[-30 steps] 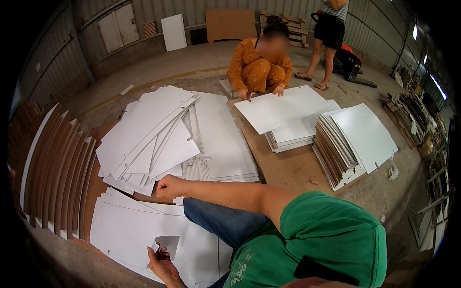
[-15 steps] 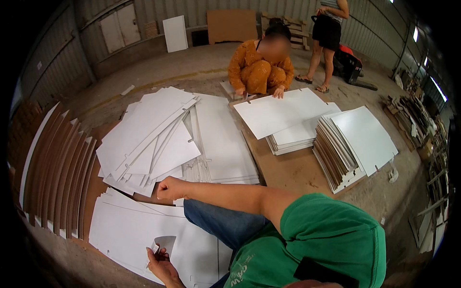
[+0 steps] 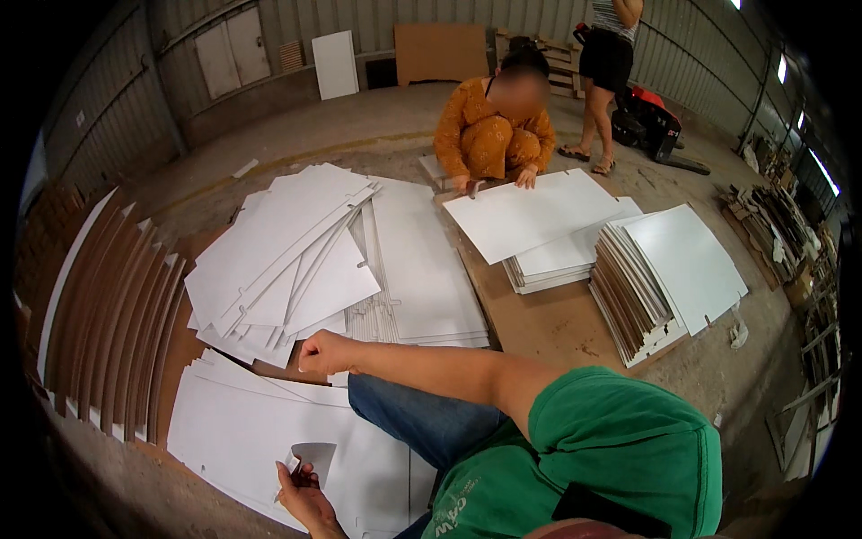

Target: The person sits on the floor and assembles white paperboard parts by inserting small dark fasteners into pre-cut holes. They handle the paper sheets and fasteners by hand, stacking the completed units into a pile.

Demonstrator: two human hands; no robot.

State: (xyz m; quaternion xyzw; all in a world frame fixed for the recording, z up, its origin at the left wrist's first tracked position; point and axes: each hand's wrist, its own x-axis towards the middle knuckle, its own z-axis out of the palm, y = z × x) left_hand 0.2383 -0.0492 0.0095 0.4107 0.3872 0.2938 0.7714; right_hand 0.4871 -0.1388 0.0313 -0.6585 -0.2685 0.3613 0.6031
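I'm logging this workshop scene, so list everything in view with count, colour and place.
Sheets: many, white, loose heap on floor, centre left.
Sheet stack: one, white, right.
Top sheet: one, white, under the crouching person's hands.
Curved boards: a row, brown with white edges, on edge at far left.
Base board: one, brown, under the stacks.
Crouching person: one, orange clothes, far side.
Standing person: one, black skirt, back right.
Leaning panels: one white, one brown, at back wall.
Near sheets: several, white, lower left.
Left hand: holds a small grey piece.
Right hand: fisted, at the heap's near edge.
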